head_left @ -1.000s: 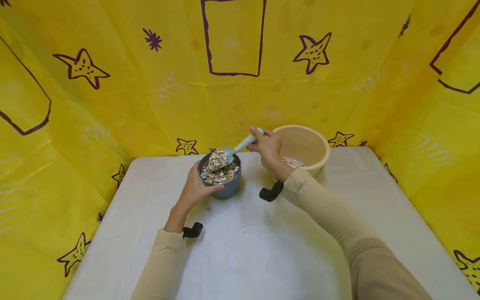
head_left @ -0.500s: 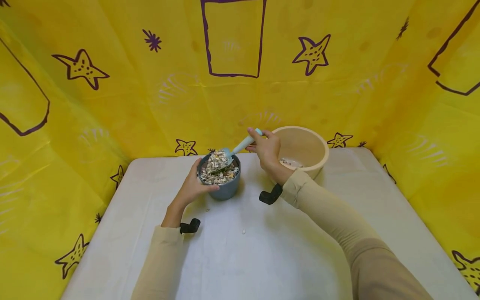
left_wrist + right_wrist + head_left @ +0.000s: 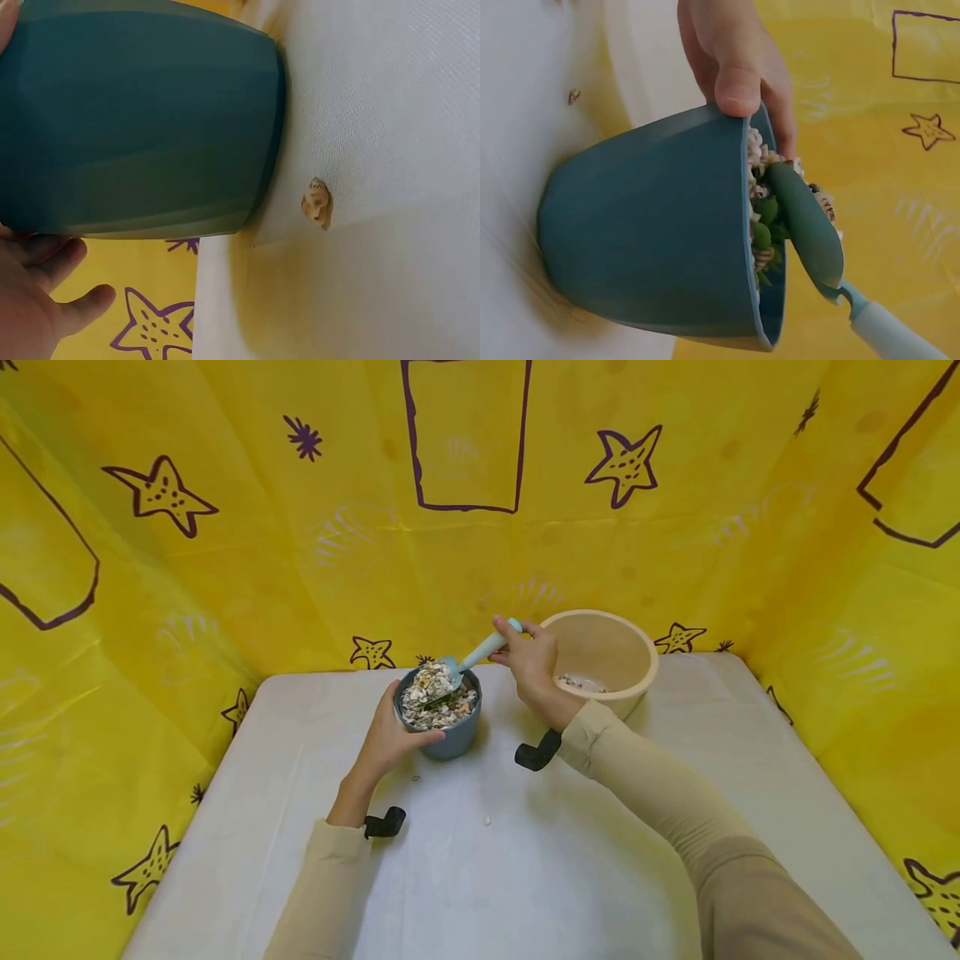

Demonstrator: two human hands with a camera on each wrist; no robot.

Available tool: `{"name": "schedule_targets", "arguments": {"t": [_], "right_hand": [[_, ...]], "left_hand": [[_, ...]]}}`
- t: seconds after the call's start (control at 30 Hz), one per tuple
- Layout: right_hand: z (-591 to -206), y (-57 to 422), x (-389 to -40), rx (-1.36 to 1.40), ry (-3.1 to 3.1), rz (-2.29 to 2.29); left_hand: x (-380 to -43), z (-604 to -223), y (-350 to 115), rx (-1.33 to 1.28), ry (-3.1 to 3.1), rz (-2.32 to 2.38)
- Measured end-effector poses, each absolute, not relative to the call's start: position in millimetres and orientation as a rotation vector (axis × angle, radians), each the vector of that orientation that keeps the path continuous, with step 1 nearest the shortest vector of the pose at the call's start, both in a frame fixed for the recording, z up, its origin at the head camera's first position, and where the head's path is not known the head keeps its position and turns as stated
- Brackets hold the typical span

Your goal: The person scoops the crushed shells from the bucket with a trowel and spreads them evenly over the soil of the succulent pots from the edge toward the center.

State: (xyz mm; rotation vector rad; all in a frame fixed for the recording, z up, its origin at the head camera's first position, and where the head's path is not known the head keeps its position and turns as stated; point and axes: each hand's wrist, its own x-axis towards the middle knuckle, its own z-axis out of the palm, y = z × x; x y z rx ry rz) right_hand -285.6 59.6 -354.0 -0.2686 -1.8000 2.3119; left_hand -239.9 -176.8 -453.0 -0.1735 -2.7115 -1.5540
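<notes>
A blue-grey plant pot [image 3: 459, 741] stands on the table, filled with small shell pieces [image 3: 427, 717]. My left hand [image 3: 390, 735] grips it from the left, thumb at the near side of the rim. My right hand [image 3: 534, 667] holds a light blue trowel [image 3: 487, 648] by its handle, from the right. The trowel's blade, heaped with shell bits, lies over the pot's mouth. In the right wrist view, green leaves [image 3: 763, 229] of a small plant show among the shells, beneath the trowel blade [image 3: 810, 225]. The left wrist view shows mostly the pot's side [image 3: 142, 127].
To the right, behind my right wrist, stands a beige tub [image 3: 643, 672] with some shell bits on its bottom. Loose shell pieces lie on the white table, one [image 3: 318, 202] close to the pot. A yellow patterned curtain [image 3: 465, 560] surrounds the table.
My right hand and the trowel have shifted slightly left, with the blade still over the pot. The left hand keeps its grip and the pot stays in place.
</notes>
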Motion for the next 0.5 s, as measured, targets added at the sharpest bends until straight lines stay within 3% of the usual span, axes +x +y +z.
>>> {"name": "schedule_targets", "arguments": {"t": [0.5], "right_hand": [[-346, 75, -289, -0.247, -1.715, 2.313]], "left_hand": [[-250, -449, -186, -0.223, -2.833, -1.577]]}}
